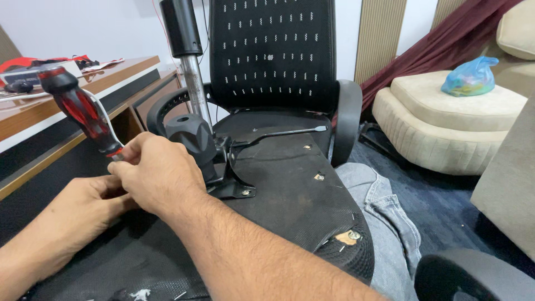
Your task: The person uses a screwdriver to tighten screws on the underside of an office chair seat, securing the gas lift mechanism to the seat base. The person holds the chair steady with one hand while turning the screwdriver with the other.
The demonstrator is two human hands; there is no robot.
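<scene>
An office chair lies tipped over, its seat underside (290, 195) facing up. The black mechanism plate (234, 187) and gas cylinder (192, 83) stick up from it. My right hand (159, 173) grips the lower end of a screwdriver with a red and black handle (78, 108), which stands tilted to the left of the mechanism. My left hand (89, 198) lies beside and partly under the right, fingers closed at the same spot; what they pinch is hidden. The screwdriver's tip is hidden behind my hands.
A black lever (284, 132) juts from the mechanism. The mesh backrest (273, 50) stands behind. Brown desk (83, 95) at left. Cream ottoman (446, 122) with a blue plastic bag (471, 77) at right. My jeans-clad leg (384, 223) sits beside the seat.
</scene>
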